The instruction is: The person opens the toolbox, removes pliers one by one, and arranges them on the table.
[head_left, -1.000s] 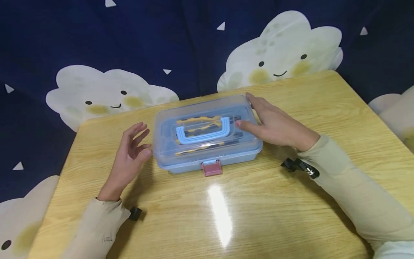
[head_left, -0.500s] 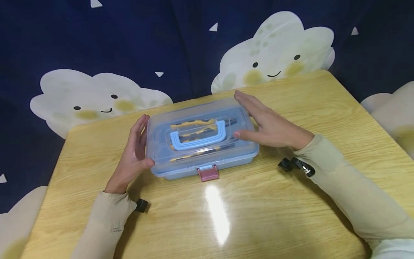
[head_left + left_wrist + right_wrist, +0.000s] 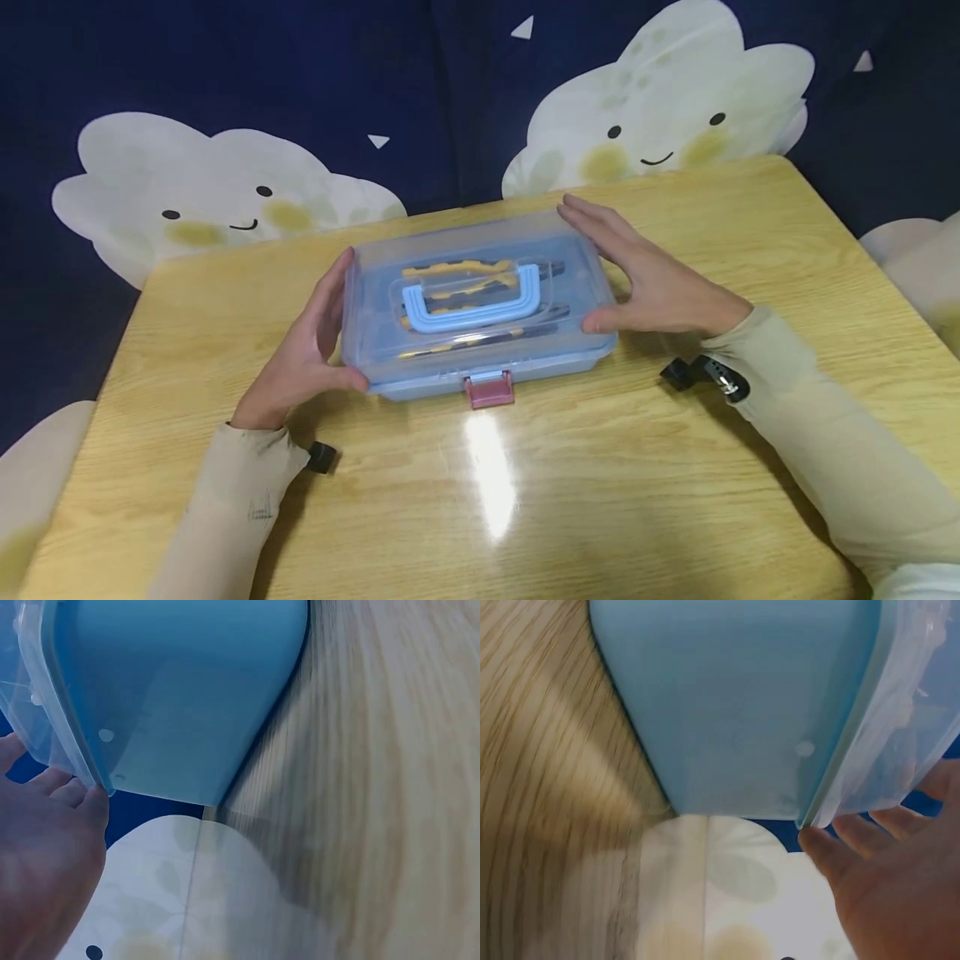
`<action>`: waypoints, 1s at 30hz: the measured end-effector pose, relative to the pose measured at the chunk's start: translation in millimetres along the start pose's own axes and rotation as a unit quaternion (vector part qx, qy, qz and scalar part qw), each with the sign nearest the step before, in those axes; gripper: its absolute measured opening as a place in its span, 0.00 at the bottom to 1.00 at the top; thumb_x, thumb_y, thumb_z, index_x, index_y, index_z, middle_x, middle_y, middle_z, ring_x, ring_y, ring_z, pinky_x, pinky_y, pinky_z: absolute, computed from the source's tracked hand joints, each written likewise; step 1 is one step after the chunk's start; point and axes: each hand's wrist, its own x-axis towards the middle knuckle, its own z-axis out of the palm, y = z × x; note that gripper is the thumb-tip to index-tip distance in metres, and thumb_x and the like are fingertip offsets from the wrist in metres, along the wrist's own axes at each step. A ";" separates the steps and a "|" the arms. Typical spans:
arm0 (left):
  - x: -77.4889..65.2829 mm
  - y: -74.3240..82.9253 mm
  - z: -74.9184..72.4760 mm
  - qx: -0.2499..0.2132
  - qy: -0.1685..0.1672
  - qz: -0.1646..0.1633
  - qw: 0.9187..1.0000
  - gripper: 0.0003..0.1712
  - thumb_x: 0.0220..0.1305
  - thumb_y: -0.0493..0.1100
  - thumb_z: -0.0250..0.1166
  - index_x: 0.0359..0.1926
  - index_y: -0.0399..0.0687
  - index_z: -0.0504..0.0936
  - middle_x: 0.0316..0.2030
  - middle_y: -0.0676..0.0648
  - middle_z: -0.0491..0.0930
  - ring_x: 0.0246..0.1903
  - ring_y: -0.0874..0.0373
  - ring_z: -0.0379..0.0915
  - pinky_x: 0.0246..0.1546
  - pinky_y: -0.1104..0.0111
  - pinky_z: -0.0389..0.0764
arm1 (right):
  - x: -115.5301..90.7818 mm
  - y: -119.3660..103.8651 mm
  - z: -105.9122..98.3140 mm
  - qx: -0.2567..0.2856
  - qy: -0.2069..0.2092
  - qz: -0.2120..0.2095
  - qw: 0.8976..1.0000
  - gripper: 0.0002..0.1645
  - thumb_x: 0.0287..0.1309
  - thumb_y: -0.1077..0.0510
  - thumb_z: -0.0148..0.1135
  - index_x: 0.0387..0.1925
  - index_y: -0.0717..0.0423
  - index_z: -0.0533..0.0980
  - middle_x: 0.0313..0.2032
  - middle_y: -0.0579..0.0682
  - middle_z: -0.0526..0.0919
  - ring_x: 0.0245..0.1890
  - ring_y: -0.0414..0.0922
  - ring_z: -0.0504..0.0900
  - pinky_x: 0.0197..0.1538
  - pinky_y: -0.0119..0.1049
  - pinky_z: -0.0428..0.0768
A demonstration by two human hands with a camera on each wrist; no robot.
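- Head view: a blue box (image 3: 420, 389) with a clear lid (image 3: 450, 236) lies flat on a wooden table (image 3: 570, 467), its handle (image 3: 480, 318) folded down and its pink latch (image 3: 490, 392) at the front. Yellow-and-dark items (image 3: 459, 268) show through the top of the box.
- The left hand (image 3: 300, 354) grips the box's left end: fingertips at the back corner, thumb at the front corner, palm just beside the end.
- The right hand (image 3: 652, 279) grips the right end in the same spread, fingertips at the back corner and thumb over the lid's edge near the front. The box therefore sits between the two hands.
- Behind the box hangs a dark blue curtain (image 3: 322, 75) with smiling clouds.
- Left wrist view: the fingers meet the rim of the lid at the box's back corner, above the table; the thumb is out of sight.
- Right wrist view: the fingers touch the lid's rim at the opposite back corner of the box; the thumb is likewise hidden.
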 end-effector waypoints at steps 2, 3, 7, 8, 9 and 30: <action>1.2 2.8 -1.4 0.014 -0.004 -0.010 1.000 0.81 0.38 0.53 0.89 0.84 0.62 0.41 0.85 0.53 0.36 0.85 0.53 0.31 0.77 0.86 0.54 | -0.3 1.5 -2.3 0.013 -0.009 0.004 1.000 0.82 0.33 0.32 0.86 0.83 0.28 0.42 0.84 0.39 0.36 0.85 0.50 0.40 0.78 0.75 0.55; 1.3 3.9 -1.9 0.021 -0.005 -0.015 1.000 0.82 0.37 0.51 0.89 0.84 0.62 0.41 0.85 0.53 0.36 0.85 0.52 0.32 0.77 0.86 0.55 | -0.5 2.0 -3.0 0.017 -0.014 0.006 1.000 0.85 0.28 0.32 0.88 0.82 0.27 0.42 0.84 0.38 0.36 0.85 0.50 0.40 0.78 0.75 0.54; -0.5 7.8 -3.3 0.040 -0.014 -0.030 0.999 0.83 0.35 0.45 0.90 0.84 0.62 0.41 0.85 0.52 0.36 0.85 0.52 0.32 0.77 0.85 0.56 | -2.7 1.9 -4.9 0.015 -0.033 0.012 0.999 0.89 0.23 0.42 0.92 0.82 0.26 0.41 0.84 0.41 0.38 0.83 0.52 0.45 0.77 0.75 0.57; -1.0 8.5 -3.7 0.042 -0.018 -0.032 0.998 0.83 0.35 0.44 0.90 0.84 0.62 0.41 0.85 0.52 0.36 0.85 0.52 0.32 0.77 0.85 0.56 | -3.5 1.8 -5.4 0.014 -0.037 0.012 0.999 0.90 0.23 0.44 0.92 0.82 0.26 0.41 0.84 0.41 0.39 0.82 0.53 0.47 0.77 0.75 0.58; -1.5 8.9 -4.4 0.046 -0.022 -0.032 0.998 0.84 0.35 0.43 0.90 0.84 0.62 0.41 0.85 0.52 0.36 0.85 0.52 0.32 0.77 0.85 0.56 | -4.3 1.7 -6.0 0.012 -0.042 0.013 0.999 0.90 0.23 0.46 0.92 0.82 0.25 0.41 0.84 0.42 0.39 0.82 0.53 0.48 0.76 0.75 0.59; -6.4 12.2 -16.6 0.014 -0.045 -0.022 0.999 0.77 0.36 0.48 0.86 0.84 0.52 0.48 0.85 0.46 0.44 0.82 0.62 0.50 0.77 0.79 0.64 | -8.0 0.1 -12.7 0.026 -0.050 -0.020 0.998 0.88 0.18 0.52 0.95 0.82 0.34 0.49 0.80 0.49 0.49 0.78 0.51 0.54 0.77 0.71 0.62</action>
